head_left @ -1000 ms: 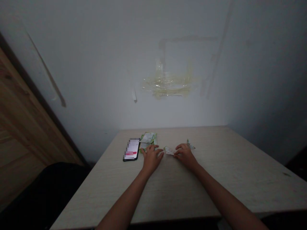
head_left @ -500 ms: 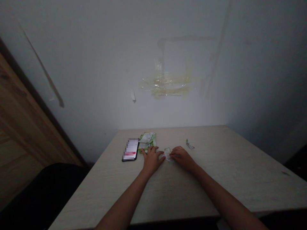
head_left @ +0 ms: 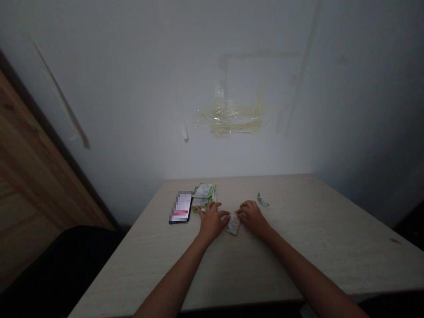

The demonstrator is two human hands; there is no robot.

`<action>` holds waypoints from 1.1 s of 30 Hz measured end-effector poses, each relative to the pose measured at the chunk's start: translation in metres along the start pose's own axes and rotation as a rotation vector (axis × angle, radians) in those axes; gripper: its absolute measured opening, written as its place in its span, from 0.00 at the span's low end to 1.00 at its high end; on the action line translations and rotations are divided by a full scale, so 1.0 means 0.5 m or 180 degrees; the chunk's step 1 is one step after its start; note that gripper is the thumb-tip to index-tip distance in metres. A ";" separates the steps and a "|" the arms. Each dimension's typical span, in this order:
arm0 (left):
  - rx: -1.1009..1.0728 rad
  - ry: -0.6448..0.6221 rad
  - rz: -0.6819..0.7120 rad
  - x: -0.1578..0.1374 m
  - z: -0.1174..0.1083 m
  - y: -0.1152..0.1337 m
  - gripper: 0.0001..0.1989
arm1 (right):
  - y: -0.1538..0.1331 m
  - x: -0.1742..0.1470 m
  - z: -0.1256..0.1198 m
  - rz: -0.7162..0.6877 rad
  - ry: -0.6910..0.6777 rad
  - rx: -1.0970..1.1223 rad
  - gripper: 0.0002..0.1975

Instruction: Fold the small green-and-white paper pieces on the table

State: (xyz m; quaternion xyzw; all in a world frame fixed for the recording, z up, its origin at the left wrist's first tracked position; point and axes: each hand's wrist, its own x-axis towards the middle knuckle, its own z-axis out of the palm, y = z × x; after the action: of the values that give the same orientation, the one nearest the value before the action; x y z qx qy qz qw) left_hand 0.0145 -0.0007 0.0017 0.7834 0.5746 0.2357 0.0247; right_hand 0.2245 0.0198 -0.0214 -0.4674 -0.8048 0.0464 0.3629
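Note:
A small pale-green printed packet [head_left: 233, 225], seemingly folded, lies on the table between my two hands. My right hand [head_left: 254, 218] has its fingers and thumb pinched together on the packet's upper right edge. On the other side, my left hand [head_left: 212, 221] rests with fingers spread, its thumb and index tips at the packet's left edge. Past the left fingertips lies a stack of green-and-white packets [head_left: 203, 192]. A small torn strip of wrapper [head_left: 263, 200] sits beyond my right hand.
A phone [head_left: 181, 207] with a lit, blurred screen lies left of the stack. The light wood-grain table [head_left: 291, 274] meets a wall [head_left: 139, 88] with yellowed tape [head_left: 232, 118]. A dark shape [head_left: 62, 265] and wooden boards [head_left: 23, 163] are at the left.
The small packet has turned or flipped; its lower end now reaches closer to me and shows more green. My hands have barely shifted, and the stack and phone stay put.

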 end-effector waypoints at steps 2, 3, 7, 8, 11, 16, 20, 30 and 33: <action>0.0008 -0.0003 0.0006 0.000 0.003 0.001 0.12 | 0.001 0.002 0.003 0.0054 0.0032 -0.0012 0.04; 0.0014 -0.0005 0.0017 -0.001 0.005 0.002 0.13 | 0.001 0.003 0.005 0.0091 0.0047 -0.0038 0.04; 0.0036 0.0014 0.0051 -0.002 0.007 0.002 0.14 | 0.003 0.002 0.009 0.0194 0.0082 -0.0141 0.06; 0.0028 0.0010 0.0055 -0.002 0.007 0.002 0.15 | 0.003 0.002 0.010 0.0191 0.0081 -0.0151 0.06; -0.0007 -0.0048 0.0029 -0.002 0.006 0.002 0.18 | 0.003 0.001 0.011 0.0162 0.0062 -0.0161 0.07; -0.0009 -0.0094 -0.0093 0.000 0.005 0.003 0.17 | 0.007 0.002 0.014 0.0268 0.0038 -0.0153 0.07; -0.0001 -0.0016 -0.0091 0.000 0.001 0.005 0.14 | 0.015 0.002 0.020 0.0341 0.0044 -0.0121 0.06; -0.0046 -0.0107 -0.0001 0.000 0.002 0.006 0.14 | 0.017 0.005 0.017 0.0389 0.0081 0.0110 0.04; -0.0078 -0.0085 -0.0035 0.001 0.003 0.005 0.12 | 0.012 0.006 0.011 0.0445 0.0060 0.0163 0.02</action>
State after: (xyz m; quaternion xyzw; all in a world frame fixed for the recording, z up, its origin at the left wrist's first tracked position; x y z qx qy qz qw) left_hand 0.0173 -0.0006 0.0013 0.7829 0.5756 0.2322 0.0433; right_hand 0.2245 0.0270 -0.0262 -0.5135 -0.7653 0.0877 0.3781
